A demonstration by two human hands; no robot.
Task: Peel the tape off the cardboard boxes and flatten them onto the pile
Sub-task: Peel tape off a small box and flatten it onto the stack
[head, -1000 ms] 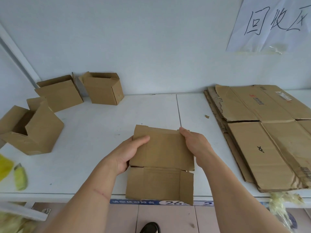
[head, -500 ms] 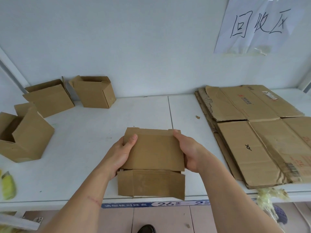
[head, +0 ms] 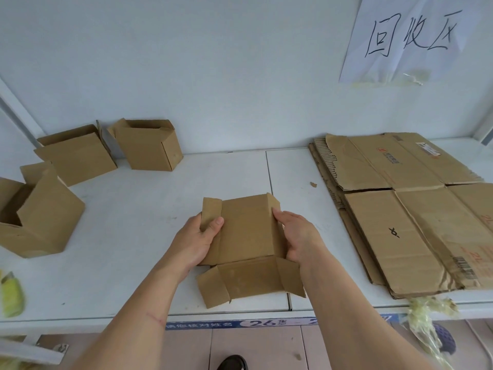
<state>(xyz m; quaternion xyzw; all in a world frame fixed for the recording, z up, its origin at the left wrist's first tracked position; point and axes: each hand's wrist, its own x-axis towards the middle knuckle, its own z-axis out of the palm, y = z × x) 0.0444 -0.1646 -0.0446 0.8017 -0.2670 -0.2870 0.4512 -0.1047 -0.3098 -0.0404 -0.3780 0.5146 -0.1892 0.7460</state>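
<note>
Cardboard box (head: 248,231), near-flat, is held at the shelf's (head: 133,236) front edge, w/ flaps splayed toward the person. It is gripped on both sides: left hand (head: 196,243) w/ thumb curled over a side flap, right hand (head: 296,239) w/ fingers wrapped round the other edge. No tape is seen on it. Judged approx. midway: pile (head: 405,209) of flattened boards lies right of box; three boxes (head: 146,148) left of it are not yet flattened. Shelf is white; behind, a white wall w/ paper sign (head: 410,38).

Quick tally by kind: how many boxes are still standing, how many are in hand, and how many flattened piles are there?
Standing boxes: 3
Box in hand, part flattened: 1
Flattened piles: 1
Total: 5
</note>
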